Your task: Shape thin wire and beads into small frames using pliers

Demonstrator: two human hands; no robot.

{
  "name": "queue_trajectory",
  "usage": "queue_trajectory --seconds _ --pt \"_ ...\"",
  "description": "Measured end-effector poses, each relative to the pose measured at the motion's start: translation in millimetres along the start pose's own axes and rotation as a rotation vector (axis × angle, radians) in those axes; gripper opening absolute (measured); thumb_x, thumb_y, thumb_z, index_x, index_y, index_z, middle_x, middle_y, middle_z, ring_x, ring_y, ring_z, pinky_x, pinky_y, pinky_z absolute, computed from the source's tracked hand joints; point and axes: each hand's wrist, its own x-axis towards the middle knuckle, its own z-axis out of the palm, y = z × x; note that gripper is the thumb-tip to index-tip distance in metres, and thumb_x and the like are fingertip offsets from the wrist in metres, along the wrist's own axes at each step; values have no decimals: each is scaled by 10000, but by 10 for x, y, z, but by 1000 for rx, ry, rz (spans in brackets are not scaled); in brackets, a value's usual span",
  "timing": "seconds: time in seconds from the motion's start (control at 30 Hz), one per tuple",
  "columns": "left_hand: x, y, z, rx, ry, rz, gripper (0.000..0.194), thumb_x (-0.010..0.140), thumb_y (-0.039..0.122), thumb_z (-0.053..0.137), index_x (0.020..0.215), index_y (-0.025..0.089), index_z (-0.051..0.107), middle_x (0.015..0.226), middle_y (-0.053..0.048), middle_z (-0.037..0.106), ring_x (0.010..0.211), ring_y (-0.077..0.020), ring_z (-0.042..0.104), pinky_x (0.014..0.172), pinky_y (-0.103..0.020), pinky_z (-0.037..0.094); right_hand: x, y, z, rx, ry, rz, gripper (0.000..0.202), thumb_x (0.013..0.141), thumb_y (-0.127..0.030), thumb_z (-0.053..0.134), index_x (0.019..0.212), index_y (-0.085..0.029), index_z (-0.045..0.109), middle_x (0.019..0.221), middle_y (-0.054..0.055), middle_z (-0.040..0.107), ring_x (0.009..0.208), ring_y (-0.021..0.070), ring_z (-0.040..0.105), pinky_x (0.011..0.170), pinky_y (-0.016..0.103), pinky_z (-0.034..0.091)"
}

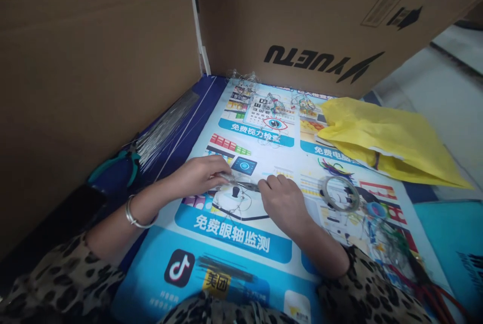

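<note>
My left hand (206, 175) is closed in a pinch on thin wire, its fingertips meeting the tip of a slim grey metal tool. That pointed metal tool (247, 185) sticks out of my right hand (284, 202), which is wrapped round its other end; the grip is hidden, so its exact kind does not show. Just below the fingers, a loose thin wire piece (237, 209) with small bead-like bits spreads over the printed poster (151, 276). Right of my right hand lies a roll of clear tape (356, 198).
Cardboard walls (98, 37) stand left and behind. Teal-handled pliers (132, 165) and a bundle of straight wires (162, 130) lie left. Tangled wire pieces (277, 105) are at the back. A yellow bag (400, 138) and red-handled scissors (433, 291) are on the right.
</note>
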Motion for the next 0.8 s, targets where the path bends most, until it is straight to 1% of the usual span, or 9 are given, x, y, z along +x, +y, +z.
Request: queue_trajectory --seconds 0.13,0.27,0.4,0.53,0.63,0.8 --pt "15 -100 229 -24 19 51 216 912 296 452 971 180 623 928 -44 622 874 -143 580 756 -240 451 16 18 11 -7 1 -13 142 847 -136 465 801 -198 583 740 38 532 731 189 394 645 320 230" --pt "10 -109 344 -22 86 72 226 920 280 429 940 178 630 868 -30 633 832 -130 581 733 -234 458 31 24 -17 4 -26 -13 118 842 -147 484 818 -189 592 764 41 540 745 184 395 656 317 238" --pt "-1 -80 383 23 183 87 229 908 253 437 885 169 648 801 -32 641 765 -122 583 677 -226 458 37 38 -85 28 -95 11 78 808 -138 522 799 -185 584 778 44 542 761 188 402 665 319 243" --pt "-11 -52 406 37 234 93 214 884 218 455 839 165 658 746 -26 630 713 -112 574 629 -212 448 31 38 -137 22 -128 19 74 800 -137 528 789 -185 583 764 47 540 760 193 404 664 323 241" --pt "-11 -43 417 52 247 88 211 878 213 459 823 163 656 726 -23 622 687 -108 566 611 -209 441 30 15 -152 16 -133 14 90 813 -131 514 789 -186 581 759 47 540 757 197 406 665 327 239" --pt "-17 -45 431 90 230 89 232 894 231 440 837 159 653 717 -27 619 687 -112 569 608 -216 442 41 -14 -145 18 -132 20 84 811 -131 523 794 -188 581 767 46 541 756 199 407 659 329 238"
